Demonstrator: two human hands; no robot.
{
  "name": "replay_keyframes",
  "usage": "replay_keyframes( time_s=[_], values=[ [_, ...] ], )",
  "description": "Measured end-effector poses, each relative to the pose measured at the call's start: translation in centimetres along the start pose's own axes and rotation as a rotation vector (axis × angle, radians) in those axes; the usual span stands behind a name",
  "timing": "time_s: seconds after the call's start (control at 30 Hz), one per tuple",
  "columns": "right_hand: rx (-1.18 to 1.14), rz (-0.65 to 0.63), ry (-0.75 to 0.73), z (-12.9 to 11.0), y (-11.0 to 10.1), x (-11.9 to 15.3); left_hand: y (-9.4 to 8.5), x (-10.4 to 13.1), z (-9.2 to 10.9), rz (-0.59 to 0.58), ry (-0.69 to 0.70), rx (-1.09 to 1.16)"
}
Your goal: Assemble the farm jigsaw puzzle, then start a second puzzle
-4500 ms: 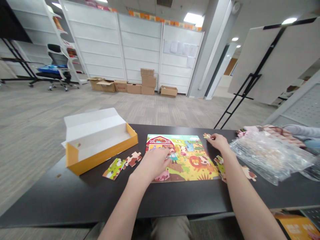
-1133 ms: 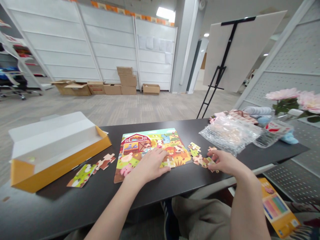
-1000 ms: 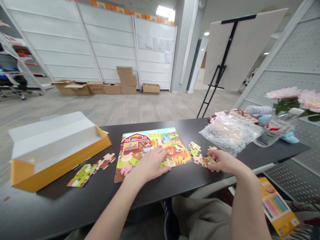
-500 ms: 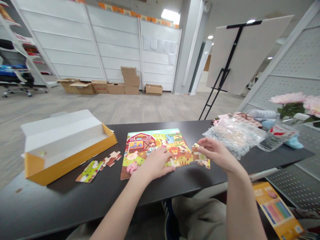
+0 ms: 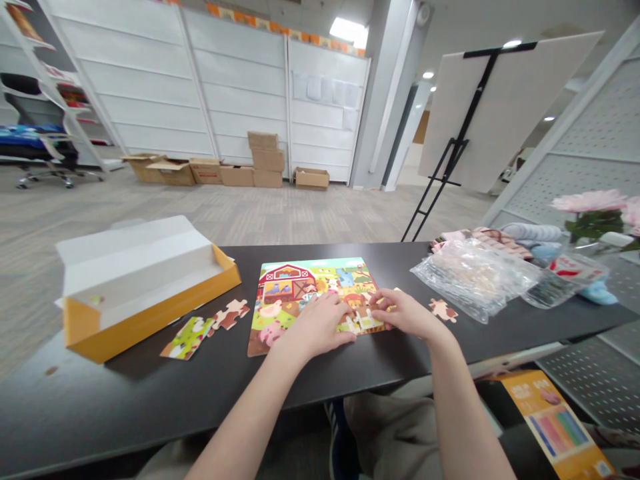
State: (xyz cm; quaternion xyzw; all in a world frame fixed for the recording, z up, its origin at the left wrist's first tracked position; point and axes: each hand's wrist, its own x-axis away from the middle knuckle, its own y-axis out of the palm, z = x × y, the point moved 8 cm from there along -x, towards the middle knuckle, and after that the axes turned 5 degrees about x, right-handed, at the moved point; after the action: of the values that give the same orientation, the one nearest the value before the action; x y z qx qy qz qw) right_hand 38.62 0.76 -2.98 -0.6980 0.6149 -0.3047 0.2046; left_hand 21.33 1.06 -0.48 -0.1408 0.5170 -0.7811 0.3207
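Observation:
A colourful farm puzzle (image 5: 295,290) lies on the black table (image 5: 150,400) in front of me. My left hand (image 5: 316,325) rests flat on its lower middle, holding nothing. My right hand (image 5: 404,313) sits at the puzzle's lower right corner, fingers curled on a small cluster of joined puzzle pieces (image 5: 367,321) that it presses against the picture; the hand hides most of them. One loose brown-and-white piece (image 5: 443,310) lies just right of that hand. Two more loose pieces, a green one (image 5: 187,337) and a brown-spotted one (image 5: 230,314), lie left of the puzzle.
An open yellow box (image 5: 145,313) with a white lid stands at the left. A crumpled clear plastic bag (image 5: 475,275), folded cloths (image 5: 505,237) and pink flowers (image 5: 595,203) fill the right end. An easel (image 5: 465,120) stands beyond the table. An orange leaflet (image 5: 555,420) lies below right.
My right hand has carried the cluster of pieces left from the table onto the puzzle's lower right corner. One piece stays behind on the table. My left hand has stayed on the puzzle.

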Motion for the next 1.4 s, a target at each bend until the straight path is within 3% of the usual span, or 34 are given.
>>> replay_keyframes(
  time_s=[0.33,0.7,1.2,1.4],
  values=[
    [0.235,0.095,0.012,0.3,-1.4,-0.1,0.2,0.0,-0.2,0.032,0.034,0.017],
    [0.326,0.135,-0.064,-1.2,-0.7,-0.1,0.2,0.1,0.3,0.022,0.115,0.038],
    [0.318,0.085,-0.168,-1.8,-0.3,0.0,0.2,0.3,0.8,-0.011,0.110,-0.030],
    [0.307,0.058,-0.132,-1.7,-0.2,0.0,0.4,0.4,0.5,0.010,0.112,-0.019]
  ],
)
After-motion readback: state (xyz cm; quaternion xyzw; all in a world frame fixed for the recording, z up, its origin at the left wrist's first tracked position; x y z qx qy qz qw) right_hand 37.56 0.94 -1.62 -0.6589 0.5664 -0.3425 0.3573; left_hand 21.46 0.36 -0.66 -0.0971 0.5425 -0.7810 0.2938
